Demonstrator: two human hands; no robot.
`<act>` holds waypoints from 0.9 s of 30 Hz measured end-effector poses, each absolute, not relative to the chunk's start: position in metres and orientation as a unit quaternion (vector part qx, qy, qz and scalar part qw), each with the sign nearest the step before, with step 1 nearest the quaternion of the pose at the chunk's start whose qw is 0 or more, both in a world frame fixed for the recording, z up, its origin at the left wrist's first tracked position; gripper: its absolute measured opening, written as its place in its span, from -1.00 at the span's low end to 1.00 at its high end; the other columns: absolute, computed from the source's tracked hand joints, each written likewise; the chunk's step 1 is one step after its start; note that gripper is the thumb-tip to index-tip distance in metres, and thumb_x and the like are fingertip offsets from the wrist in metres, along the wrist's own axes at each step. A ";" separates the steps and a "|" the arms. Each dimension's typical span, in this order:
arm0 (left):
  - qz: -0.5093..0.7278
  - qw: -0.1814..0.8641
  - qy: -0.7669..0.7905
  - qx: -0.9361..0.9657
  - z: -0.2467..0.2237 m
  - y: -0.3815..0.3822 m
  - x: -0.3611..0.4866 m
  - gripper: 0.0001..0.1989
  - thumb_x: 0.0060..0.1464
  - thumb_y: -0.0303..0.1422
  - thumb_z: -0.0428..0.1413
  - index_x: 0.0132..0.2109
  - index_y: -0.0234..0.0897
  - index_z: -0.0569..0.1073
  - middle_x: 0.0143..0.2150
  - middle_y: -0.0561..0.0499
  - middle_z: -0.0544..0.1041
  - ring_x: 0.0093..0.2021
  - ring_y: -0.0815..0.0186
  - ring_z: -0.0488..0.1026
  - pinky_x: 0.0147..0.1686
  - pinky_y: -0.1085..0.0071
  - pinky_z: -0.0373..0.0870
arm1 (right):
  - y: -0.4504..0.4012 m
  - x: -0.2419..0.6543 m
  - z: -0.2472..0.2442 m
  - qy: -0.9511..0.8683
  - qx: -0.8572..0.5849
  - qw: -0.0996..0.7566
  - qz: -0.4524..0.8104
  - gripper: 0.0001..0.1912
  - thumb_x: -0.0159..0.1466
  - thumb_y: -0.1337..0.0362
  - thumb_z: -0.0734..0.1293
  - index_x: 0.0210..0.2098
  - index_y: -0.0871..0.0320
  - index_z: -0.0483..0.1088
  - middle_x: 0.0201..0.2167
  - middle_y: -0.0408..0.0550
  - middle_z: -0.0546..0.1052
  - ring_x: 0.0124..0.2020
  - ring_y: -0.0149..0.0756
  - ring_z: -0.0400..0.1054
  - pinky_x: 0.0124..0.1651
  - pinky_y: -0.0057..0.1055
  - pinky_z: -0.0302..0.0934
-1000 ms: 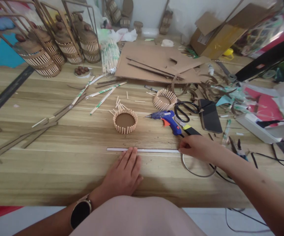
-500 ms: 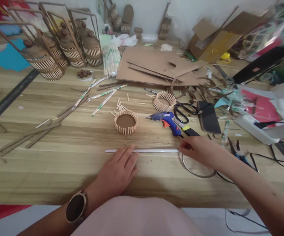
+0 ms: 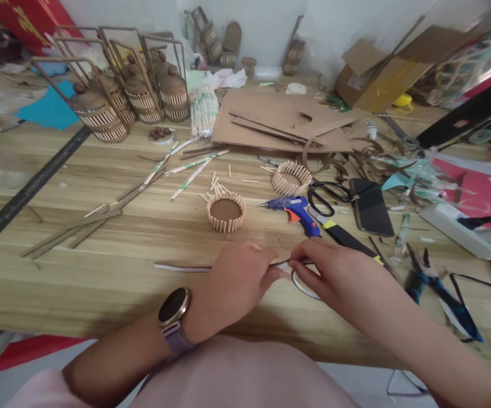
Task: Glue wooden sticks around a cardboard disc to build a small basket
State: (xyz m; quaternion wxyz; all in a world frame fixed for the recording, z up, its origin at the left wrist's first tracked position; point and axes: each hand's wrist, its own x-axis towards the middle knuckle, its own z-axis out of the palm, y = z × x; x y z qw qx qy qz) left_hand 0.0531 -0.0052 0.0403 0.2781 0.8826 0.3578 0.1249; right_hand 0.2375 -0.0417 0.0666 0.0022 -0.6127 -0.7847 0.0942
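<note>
A thin strip (image 3: 181, 267), brown along one edge and white on its face, lies across the table in front of me. My left hand (image 3: 240, 283), with a watch on its wrist, covers the strip's middle and pinches it near the right end. Close beside it, my right hand (image 3: 321, 263) grips the strip between thumb and fingers. Under the right hand shows part of a thin pale ring (image 3: 304, 286); whether it joins the strip is hidden. Beyond the hands sits a round brown base (image 3: 227, 209) edged with short upright wooden sticks.
A second stick-edged ring (image 3: 291, 178), a blue glue gun (image 3: 290, 205), black scissors (image 3: 322, 198), a cutter (image 3: 342, 235) and a phone (image 3: 372, 207) lie ahead to the right. Pliers (image 3: 430, 277) are farther right. Several lantern-like baskets (image 3: 101, 122) stand back left, beside cardboard (image 3: 262, 105).
My left hand has moved right along the strip and closed on it. My right hand has shifted slightly left, and the strip is lifted between the hands. The view has shifted too.
</note>
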 end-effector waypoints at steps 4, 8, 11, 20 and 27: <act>0.118 0.305 0.361 0.873 0.041 -0.004 0.058 -0.79 0.30 -0.37 -0.01 -0.20 -0.26 0.52 -0.31 0.00 0.59 -0.29 0.25 0.52 -0.26 0.37 0.38 | -0.045 0.235 0.067 -0.810 -0.572 0.077 0.107 -0.73 0.36 0.27 0.12 -0.35 0.12 0.40 -0.40 -0.04 0.54 -0.40 -0.24 0.46 -0.37 -0.37 0.21; 0.135 0.319 0.375 0.860 0.039 -0.005 0.059 -0.80 0.27 -0.42 -0.02 -0.23 -0.25 0.51 -0.33 0.02 0.58 -0.33 0.26 0.50 -0.32 0.38 0.31 | -0.046 0.235 0.069 -0.805 -0.561 0.114 0.155 -0.73 0.36 0.31 0.11 -0.27 0.11 0.43 -0.38 -0.04 0.56 -0.39 -0.25 0.47 -0.38 -0.39 0.24; 0.139 0.316 0.384 0.857 0.039 -0.005 0.057 -0.83 0.21 -0.45 0.01 -0.29 -0.24 0.49 -0.39 0.04 0.53 -0.36 0.27 0.46 -0.37 0.39 0.25 | -0.048 0.234 0.070 -0.783 -0.579 0.115 0.197 -0.75 0.35 0.31 0.12 -0.25 0.09 0.43 -0.41 -0.09 0.59 -0.44 -0.28 0.47 -0.44 -0.43 0.22; 0.172 0.306 0.391 0.851 0.042 -0.004 0.055 -0.83 0.09 -0.47 0.05 -0.45 -0.26 0.46 -0.45 0.05 0.47 -0.36 0.30 0.41 -0.36 0.40 0.25 | -0.053 0.230 0.064 -0.765 -0.590 0.144 0.211 -0.78 0.31 0.31 0.14 -0.08 0.11 0.30 -0.48 -0.11 0.59 -0.55 -0.27 0.46 -0.51 -0.42 0.20; 0.237 0.306 0.401 0.830 0.040 -0.005 0.049 -0.86 0.05 -0.48 0.08 -0.43 -0.26 0.49 -0.33 0.00 0.52 -0.22 0.25 0.46 -0.19 0.33 0.34 | -0.056 0.228 0.064 -0.787 -0.562 0.189 0.174 -0.79 0.34 0.36 0.16 -0.03 0.09 0.24 -0.40 -0.12 0.61 -0.36 -0.25 0.54 -0.43 -0.44 0.28</act>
